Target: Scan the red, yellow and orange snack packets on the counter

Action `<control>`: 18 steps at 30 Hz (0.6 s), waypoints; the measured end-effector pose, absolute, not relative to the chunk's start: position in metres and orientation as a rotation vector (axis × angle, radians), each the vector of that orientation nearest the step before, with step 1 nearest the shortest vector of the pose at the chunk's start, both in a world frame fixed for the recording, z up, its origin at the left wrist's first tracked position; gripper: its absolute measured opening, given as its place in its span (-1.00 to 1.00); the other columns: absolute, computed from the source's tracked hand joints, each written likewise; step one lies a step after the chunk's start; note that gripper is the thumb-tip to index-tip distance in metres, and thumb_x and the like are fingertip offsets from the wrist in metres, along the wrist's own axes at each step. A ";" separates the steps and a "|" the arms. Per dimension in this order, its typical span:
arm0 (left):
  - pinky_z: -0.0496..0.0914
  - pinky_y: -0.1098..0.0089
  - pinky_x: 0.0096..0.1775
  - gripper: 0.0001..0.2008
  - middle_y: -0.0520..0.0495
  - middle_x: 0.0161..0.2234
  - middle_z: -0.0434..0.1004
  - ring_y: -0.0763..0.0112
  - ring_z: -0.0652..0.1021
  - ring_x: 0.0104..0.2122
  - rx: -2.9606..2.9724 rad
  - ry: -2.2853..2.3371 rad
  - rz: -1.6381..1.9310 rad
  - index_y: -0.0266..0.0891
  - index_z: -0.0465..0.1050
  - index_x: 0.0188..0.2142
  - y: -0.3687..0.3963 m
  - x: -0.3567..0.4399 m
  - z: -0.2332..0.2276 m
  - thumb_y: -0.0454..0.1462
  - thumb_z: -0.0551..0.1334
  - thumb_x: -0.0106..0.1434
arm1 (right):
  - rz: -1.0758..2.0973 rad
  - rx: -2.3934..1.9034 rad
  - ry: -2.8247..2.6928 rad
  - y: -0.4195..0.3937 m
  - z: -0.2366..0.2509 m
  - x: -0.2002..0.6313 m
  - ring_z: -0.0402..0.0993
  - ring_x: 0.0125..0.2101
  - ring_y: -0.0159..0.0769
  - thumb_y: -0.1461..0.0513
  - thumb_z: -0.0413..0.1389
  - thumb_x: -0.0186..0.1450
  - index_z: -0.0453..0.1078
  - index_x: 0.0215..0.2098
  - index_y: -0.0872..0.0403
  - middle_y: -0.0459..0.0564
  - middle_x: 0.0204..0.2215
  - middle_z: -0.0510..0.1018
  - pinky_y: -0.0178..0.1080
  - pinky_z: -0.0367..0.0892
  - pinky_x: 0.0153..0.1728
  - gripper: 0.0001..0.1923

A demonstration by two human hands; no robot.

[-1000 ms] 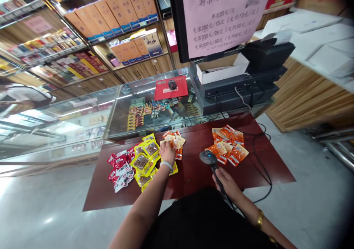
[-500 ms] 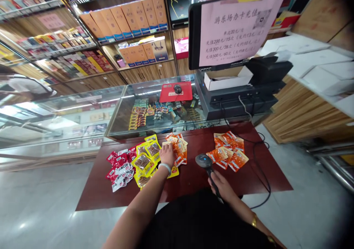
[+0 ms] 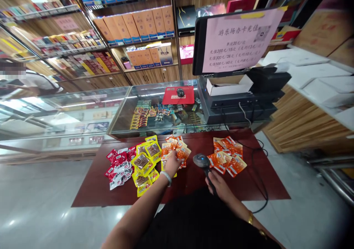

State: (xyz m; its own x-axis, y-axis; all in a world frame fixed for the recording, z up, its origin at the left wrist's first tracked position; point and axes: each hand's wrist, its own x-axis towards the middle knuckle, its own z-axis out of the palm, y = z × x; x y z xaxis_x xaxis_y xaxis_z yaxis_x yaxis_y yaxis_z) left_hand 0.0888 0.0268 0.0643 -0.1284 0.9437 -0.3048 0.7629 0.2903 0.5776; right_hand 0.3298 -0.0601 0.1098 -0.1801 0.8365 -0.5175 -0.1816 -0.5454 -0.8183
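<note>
Lifted slightly, left hand (image 3: pixel 172 164) pinches an orange packet (image 3: pixel 181 154); right hand (image 3: pixel 218 185) grips scanner (image 3: pixel 203 162).

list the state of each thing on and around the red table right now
left hand: resting on the middle orange packets, fingers closed on one
orange packet: gripped, edge raised
right hand: wrapped round the scanner handle
barcode scanner: held, head tilted down, blue light on
yellow packets: lying loose, overlapping
red packets: heaped, untouched
right orange pile: fanned out, untouched
monitor: covered by a pink notice
</note>
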 end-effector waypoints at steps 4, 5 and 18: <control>0.32 0.40 -0.23 -0.62 -0.08 -0.26 0.54 0.30 0.56 -0.27 1.514 1.796 0.443 -0.20 0.28 -0.08 0.020 0.119 0.058 -0.18 0.32 0.15 | 1.794 -1.332 -0.832 -0.055 0.114 0.338 0.13 -0.73 -0.55 -0.27 0.12 0.13 0.20 -0.43 0.03 -0.25 -0.62 0.29 -0.41 0.05 -0.70 -0.44; 0.32 0.40 -0.24 -0.61 -0.07 -0.27 0.54 0.30 0.56 -0.28 1.511 1.777 0.431 -0.19 0.28 -0.08 0.020 0.126 0.057 -0.17 0.33 0.14 | 1.784 -1.335 -0.844 -0.054 0.114 0.340 0.13 -0.73 -0.55 -0.27 0.11 0.14 0.20 -0.43 0.03 -0.25 -0.63 0.28 -0.41 0.06 -0.70 -0.44; 0.43 0.35 -0.20 -0.68 -0.08 -0.32 0.55 0.36 0.57 -0.36 1.117 1.469 0.528 -0.25 0.33 -0.14 0.025 0.205 0.024 -0.30 0.35 0.14 | 1.747 -1.409 -0.692 -0.068 0.102 0.379 0.12 -0.75 -0.56 -0.27 0.15 0.10 0.21 -0.40 0.03 -0.28 -0.65 0.27 -0.41 0.03 -0.71 -0.43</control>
